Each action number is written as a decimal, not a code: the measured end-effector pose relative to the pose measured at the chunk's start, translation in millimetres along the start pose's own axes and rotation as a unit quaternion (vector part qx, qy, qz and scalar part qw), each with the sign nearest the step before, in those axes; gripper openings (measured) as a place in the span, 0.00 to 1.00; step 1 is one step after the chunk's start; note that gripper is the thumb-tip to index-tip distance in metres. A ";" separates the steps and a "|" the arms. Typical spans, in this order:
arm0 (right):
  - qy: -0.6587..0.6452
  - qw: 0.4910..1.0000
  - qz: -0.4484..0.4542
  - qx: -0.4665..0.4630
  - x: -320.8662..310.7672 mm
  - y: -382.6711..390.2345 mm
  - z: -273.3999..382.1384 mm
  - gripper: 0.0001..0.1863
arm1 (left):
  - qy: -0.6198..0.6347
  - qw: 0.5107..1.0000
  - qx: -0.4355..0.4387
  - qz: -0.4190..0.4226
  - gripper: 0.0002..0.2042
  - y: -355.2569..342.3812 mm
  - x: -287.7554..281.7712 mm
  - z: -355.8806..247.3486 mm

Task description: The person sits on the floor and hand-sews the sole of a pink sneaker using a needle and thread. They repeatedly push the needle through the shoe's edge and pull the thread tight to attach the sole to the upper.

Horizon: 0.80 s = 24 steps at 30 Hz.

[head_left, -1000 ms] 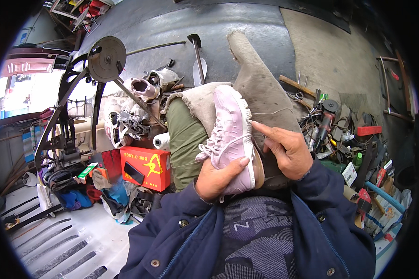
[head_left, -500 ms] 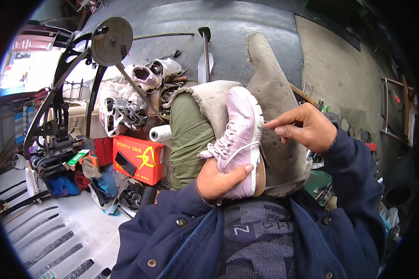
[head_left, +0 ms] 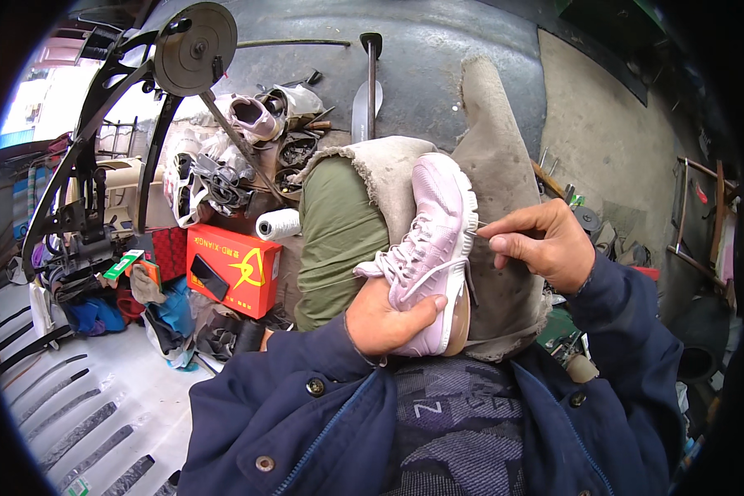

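Note:
A pale pink lace-up sneaker (head_left: pixel 435 198) with a white sole lies on my lap, its toe pointing away from me. My left hand (head_left: pixel 388 319) is wrapped round its heel end, with the thumb along the side near the sole. At the sole's right edge my right hand (head_left: pixel 546 240) pinches a thin needle-like piece (head_left: pixel 484 226) between thumb and fingers. Its tip is too small to make out against the sole. Under the shoe, a worn grey-beige cloth (head_left: pixel 504 186) covers my right leg and part of the left.
Left of my knee are a white thread spool (head_left: pixel 278 224) and a red box (head_left: pixel 223 269) with a phone (head_left: pixel 210 278) on it. A black machine with a round wheel (head_left: pixel 195 50) stands at the upper left. Another pink shoe (head_left: pixel 254 118) sits among clutter beyond.
The view has shifted slightly. My right hand has turned a little and stays close to the sole edge, still pinching. The left hand keeps its hold on the sneaker.

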State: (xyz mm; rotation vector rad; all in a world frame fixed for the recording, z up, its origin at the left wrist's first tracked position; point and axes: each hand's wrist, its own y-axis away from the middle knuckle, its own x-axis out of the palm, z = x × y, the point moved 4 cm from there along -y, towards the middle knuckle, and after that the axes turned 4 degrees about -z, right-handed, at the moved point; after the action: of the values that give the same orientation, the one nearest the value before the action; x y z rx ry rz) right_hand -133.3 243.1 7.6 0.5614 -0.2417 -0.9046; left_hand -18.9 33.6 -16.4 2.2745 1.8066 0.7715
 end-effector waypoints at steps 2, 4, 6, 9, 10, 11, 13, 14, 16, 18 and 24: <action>0.024 0.999 -0.026 -0.034 5.1 3.1 1.9 0.11 | 0.013 1.000 -0.014 0.003 0.28 -0.2 -1.0 2.5; 0.083 0.993 -0.061 -0.062 10.3 5.9 1.8 0.09 | 0.007 1.000 -0.010 0.006 0.29 -0.8 -2.4 4.4; 0.090 0.989 -0.063 -0.094 12.5 5.0 2.5 0.08 | -0.024 1.000 0.011 0.004 0.30 -1.7 -4.0 4.4; 0.051 0.995 -0.053 -0.069 12.0 -1.7 -2.1 0.05 | -0.029 1.000 0.006 0.011 0.29 -2.7 -4.3 5.0; 0.039 0.996 -0.045 -0.063 11.6 -4.0 -3.7 0.05 | -0.021 1.000 0.005 0.018 0.29 -2.9 -4.1 4.6; 0.034 0.997 -0.039 -0.056 11.0 -6.0 -5.3 0.05 | -0.004 1.000 -0.007 0.019 0.29 -3.0 -3.9 5.1; 0.021 0.998 -0.024 -0.057 8.7 -8.2 -7.4 0.05 | 0.010 0.999 -0.031 0.025 0.30 -2.5 -2.9 6.1; 0.018 0.998 -0.018 -0.059 7.5 -8.5 -8.8 0.05 | 0.013 1.000 -0.019 0.018 0.30 -2.4 -2.0 5.5; 0.019 0.997 -0.015 -0.077 5.3 -7.3 -11.2 0.06 | 0.007 1.000 0.021 0.003 0.29 -1.4 0.6 3.9; 0.025 0.996 -0.018 -0.089 3.9 -4.4 -15.2 0.07 | 0.013 1.000 0.021 -0.003 0.29 0.5 4.4 5.8; 0.033 0.992 -0.017 -0.124 2.3 2.7 -23.9 0.08 | -0.040 0.997 0.072 -0.008 0.28 1.7 11.1 -8.8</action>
State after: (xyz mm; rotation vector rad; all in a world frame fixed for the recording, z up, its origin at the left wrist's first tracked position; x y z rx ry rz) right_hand -119.8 251.1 -10.9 0.3642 -0.0580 -0.9306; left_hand -19.9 41.7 -4.8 2.3365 1.8981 0.5552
